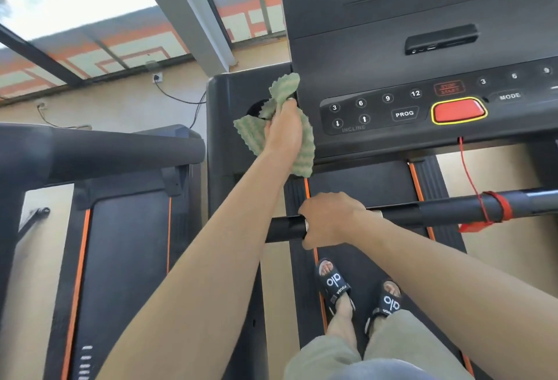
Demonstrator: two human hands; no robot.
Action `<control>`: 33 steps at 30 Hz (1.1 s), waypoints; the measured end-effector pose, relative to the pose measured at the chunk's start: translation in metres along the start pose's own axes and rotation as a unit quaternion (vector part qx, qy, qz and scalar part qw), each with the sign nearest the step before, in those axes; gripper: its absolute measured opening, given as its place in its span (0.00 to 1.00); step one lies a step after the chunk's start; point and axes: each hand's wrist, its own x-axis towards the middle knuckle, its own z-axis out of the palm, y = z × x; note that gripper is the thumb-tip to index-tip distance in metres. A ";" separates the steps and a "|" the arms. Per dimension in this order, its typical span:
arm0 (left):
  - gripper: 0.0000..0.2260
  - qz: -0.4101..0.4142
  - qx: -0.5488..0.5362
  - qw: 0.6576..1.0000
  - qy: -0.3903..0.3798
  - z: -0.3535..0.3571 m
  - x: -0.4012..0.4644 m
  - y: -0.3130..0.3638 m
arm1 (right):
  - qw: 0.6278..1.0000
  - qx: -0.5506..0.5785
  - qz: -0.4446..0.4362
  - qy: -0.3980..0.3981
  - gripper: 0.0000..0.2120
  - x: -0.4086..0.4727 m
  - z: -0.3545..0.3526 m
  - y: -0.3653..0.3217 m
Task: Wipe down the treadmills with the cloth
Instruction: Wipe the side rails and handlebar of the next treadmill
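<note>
head view; person stands on the belt of the black treadmill with orange side stripes (362, 186); landmark for all positions is its dark grey control console with round numbered buttons (392, 107).

left hand (283, 129) is raised to the left edge of the console; fingers curled round a bunched pale green striped cloth with scalloped edges (303, 150); cloth sits against the black left-hand console housing with a round cup recess (241, 126), spilling above and below the fist; contact with the housing is probable, not certain.

right hand (329, 219) is below the console, fingers wrapped over the black tubular cross handlebar (437, 210); grip looks firm, likely bracing.

progress, judged: wiping is under way at the left side of the console; no wet streaks or dust lines visible, so what is already cleaned cannot be told; button panel, handlebar, and the second black treadmill left of the console (120, 228) presumably remain.

cloth: crumpled, ribbed weave, soft and limp; no obvious soiling; dampness cannot be told.
</note>
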 end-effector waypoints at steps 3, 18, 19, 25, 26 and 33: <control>0.34 0.132 0.204 0.968 0.061 0.007 0.006 -0.007 | 1.000 -0.003 -0.005 -0.001 0.11 0.000 0.001 0.002; 0.13 0.354 0.307 0.883 0.005 -0.091 -0.023 -0.035 | 0.999 -0.028 -0.009 0.035 0.11 -0.010 0.004 0.000; 0.14 0.334 0.222 0.915 0.045 -0.085 -0.017 -0.025 | 0.999 -0.026 -0.008 0.035 0.11 -0.008 0.004 0.001; 0.24 0.161 0.142 0.961 0.173 -0.039 0.053 0.029 | 0.999 -0.017 -0.021 0.030 0.11 -0.003 0.007 0.002; 0.24 0.163 0.238 0.943 0.165 -0.031 0.058 0.031 | 0.999 -0.014 -0.022 0.031 0.11 -0.002 0.007 0.003; 0.24 0.332 0.481 0.809 0.059 -0.030 0.070 0.036 | 0.999 -0.017 -0.027 0.024 0.10 0.001 0.006 0.005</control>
